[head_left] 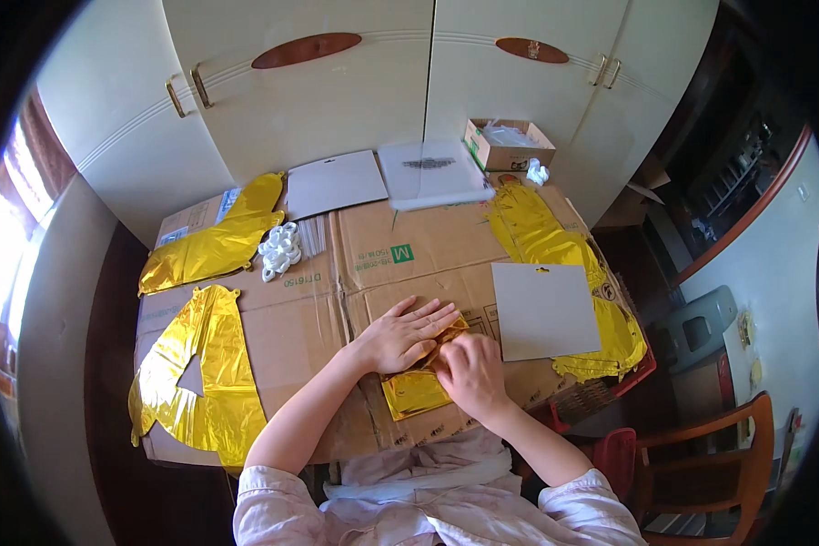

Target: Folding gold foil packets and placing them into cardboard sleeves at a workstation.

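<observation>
A folded gold foil balloon (413,395) lies on the cardboard near the front edge, partly hidden under both hands. My left hand (399,338) rests flat across its far side with the fingers stretched out. Beside it, my right hand (473,373) is closed, its curled fingers gripping the foil's right side. Just right of my hands lies a grey-white card (546,312) with a hanging slot. An unfolded gold foil balloon shaped like a letter A (223,355) is spread flat at the left.
More gold foil balloons lie at the far left (211,247) and right (548,234). Coiled white ribbons (280,249), another card (337,188), a clear plastic sleeve (432,173) and a small carton (510,150) sit farther back. A wooden chair (746,455) stands at the right; cabinets (309,100) rise behind.
</observation>
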Demonstrator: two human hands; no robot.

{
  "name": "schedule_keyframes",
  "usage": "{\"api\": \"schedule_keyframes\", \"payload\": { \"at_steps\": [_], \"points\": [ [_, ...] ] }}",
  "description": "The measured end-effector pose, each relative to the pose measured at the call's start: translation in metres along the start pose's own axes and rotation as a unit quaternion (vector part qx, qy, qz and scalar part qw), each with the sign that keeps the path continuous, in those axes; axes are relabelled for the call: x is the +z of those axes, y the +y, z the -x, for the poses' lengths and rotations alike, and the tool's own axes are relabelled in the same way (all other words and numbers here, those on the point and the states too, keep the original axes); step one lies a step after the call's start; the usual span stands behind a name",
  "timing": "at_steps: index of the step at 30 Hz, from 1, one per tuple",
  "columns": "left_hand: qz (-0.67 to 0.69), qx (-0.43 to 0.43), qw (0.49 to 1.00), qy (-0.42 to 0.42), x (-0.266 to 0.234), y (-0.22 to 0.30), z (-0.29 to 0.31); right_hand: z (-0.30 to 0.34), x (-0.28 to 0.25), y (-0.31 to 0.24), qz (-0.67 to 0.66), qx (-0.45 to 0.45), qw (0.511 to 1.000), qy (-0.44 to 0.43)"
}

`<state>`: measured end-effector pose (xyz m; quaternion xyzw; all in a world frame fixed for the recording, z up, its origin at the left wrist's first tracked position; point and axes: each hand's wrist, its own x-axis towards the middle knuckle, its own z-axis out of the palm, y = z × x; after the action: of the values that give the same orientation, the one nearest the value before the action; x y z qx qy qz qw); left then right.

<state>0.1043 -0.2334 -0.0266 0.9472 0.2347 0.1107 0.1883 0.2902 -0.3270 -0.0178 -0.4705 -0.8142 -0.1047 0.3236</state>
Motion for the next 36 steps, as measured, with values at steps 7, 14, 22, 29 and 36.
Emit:
{"api": "schedule_keyframes", "payload": {
  "at_steps": [7,14,22,29,36],
  "points": [
    [0.004,0.007,1.0,0.007,0.001,-0.001,-0.001,0.012,0.002,0.0,-0.069,-0.115,0.986,-0.098],
    [-0.029,-0.003,0.999,-0.021,-0.001,0.002,-0.001,0.01,-0.009,-0.019,-0.066,-0.065,0.98,-0.176],
    [-0.109,0.004,0.993,-0.051,0.001,0.007,-0.003,0.031,-0.012,-0.027,-0.035,-0.052,0.979,-0.192],
    [-0.151,0.014,0.988,-0.033,0.001,0.012,-0.002,0.045,-0.02,-0.022,-0.025,-0.033,0.977,-0.21],
    [-0.17,0.024,0.985,-0.014,0.001,0.015,-0.002,0.047,-0.035,-0.019,-0.09,-0.026,0.986,-0.138]
  ]
}}
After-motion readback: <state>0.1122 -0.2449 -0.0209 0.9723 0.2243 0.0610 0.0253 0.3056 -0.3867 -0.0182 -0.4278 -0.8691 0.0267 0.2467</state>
